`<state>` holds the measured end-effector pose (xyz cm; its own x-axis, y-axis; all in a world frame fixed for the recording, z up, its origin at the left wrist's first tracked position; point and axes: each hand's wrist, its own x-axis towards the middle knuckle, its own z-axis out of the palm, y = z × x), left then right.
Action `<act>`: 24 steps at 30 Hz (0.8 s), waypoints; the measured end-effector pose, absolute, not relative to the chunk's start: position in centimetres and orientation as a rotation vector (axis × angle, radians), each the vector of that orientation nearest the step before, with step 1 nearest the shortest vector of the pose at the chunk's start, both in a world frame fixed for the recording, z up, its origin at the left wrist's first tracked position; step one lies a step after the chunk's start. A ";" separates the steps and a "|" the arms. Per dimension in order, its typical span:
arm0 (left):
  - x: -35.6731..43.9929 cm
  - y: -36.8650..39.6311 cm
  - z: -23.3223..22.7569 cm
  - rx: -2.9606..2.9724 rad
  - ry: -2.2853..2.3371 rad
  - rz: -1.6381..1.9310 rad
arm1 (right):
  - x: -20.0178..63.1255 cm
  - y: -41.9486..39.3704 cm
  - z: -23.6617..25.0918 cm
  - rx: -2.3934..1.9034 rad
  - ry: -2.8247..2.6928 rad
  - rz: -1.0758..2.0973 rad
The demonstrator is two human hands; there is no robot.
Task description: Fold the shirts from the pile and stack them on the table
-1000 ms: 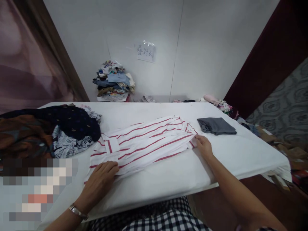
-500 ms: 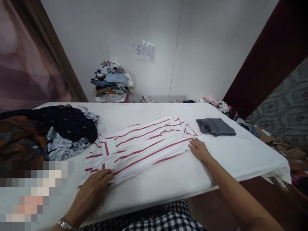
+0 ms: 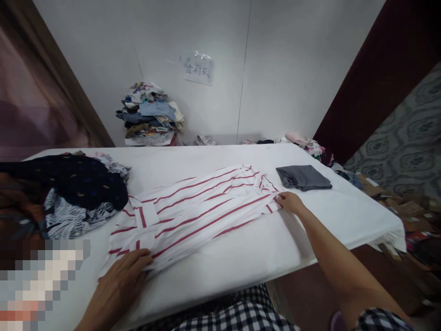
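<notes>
A white shirt with red stripes (image 3: 193, 209) lies flat and lengthwise across the white table (image 3: 241, 257). My left hand (image 3: 120, 280) presses down on the shirt's near left end, fingers spread over the hem. My right hand (image 3: 289, 202) rests at the shirt's right end by the collar, its fingertips on the fabric edge. Neither hand lifts the cloth.
A heap of dark and patterned clothes (image 3: 65, 193) fills the table's left side. A folded grey garment (image 3: 303, 177) lies at the far right. Behind the table, a stack of clothes (image 3: 149, 115) stands against the wall, and more clothes (image 3: 310, 145) lie to the right.
The view shifted right and slightly down. My left hand slid down toward the shirt's near left corner. My right hand stayed at the collar end, with its fingers now on the edge.
</notes>
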<state>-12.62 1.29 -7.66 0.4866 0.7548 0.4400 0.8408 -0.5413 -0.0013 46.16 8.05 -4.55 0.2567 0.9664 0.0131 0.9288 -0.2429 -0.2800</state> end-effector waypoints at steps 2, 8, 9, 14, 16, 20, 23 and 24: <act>-12.7 1.3 -7.8 -2.514 -1.428 -0.573 | 46.0 8.7 -4.5 -2.290 -1.770 0.159; -12.6 1.1 -7.5 -2.521 -1.488 -0.520 | 45.9 10.4 -5.5 -2.205 -1.759 -0.026; -12.6 1.1 -7.4 -2.518 -1.482 -0.520 | 46.0 10.4 -5.8 -2.191 -1.764 -0.035; -12.5 0.9 -6.8 -2.512 -1.494 -0.506 | 47.4 8.9 -7.6 -2.080 -1.782 -0.102; -12.4 0.6 -6.4 -2.512 -1.540 -0.514 | 48.2 8.3 -8.2 -2.003 -1.803 -0.103; -11.6 0.0 -5.6 -2.567 -1.594 -0.527 | 49.8 8.0 -8.9 -1.963 -1.740 -0.066; -11.1 -0.5 -5.0 -2.594 -1.630 -0.508 | 51.0 8.1 -8.7 -1.939 -1.728 0.009; -10.9 -0.8 -4.8 -2.606 -1.639 -0.506 | 51.4 8.1 -8.4 -1.936 -1.747 0.076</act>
<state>-10.94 -0.79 -4.81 0.3955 0.8739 0.2826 0.8811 -0.4479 0.1520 51.39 8.12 -8.38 0.1635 0.9398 0.3001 0.9103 -0.0264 -0.4132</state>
